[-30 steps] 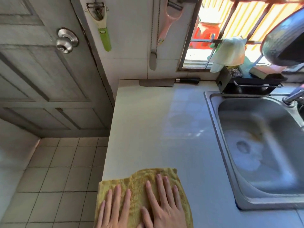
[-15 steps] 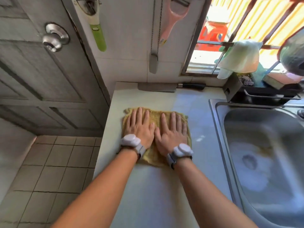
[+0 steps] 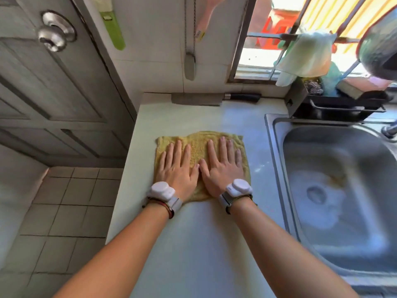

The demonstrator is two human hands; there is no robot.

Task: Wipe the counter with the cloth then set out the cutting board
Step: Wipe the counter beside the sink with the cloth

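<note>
A yellow cloth [image 3: 194,145] lies spread flat on the pale counter [image 3: 193,244], about midway between the near edge and the back wall. My left hand [image 3: 178,168] and my right hand [image 3: 223,166] press down on it side by side, palms flat and fingers spread, not gripping it. Both wrists wear white bands. No cutting board is clearly in view. A pink-handled item [image 3: 207,16] hangs on the wall, and its upper part is cut off by the frame.
A cleaver [image 3: 214,98] lies along the back wall. A steel sink [image 3: 335,190] fills the right side, with a black rack [image 3: 335,104] of sponges behind it. A green-handled peeler [image 3: 112,24] hangs on the wall. The counter's left edge drops to a tiled floor [image 3: 64,207] by a grey door [image 3: 53,82].
Both hands have slid the cloth from the counter's near edge away toward the wall. Over the last half second it has stayed roughly in place.
</note>
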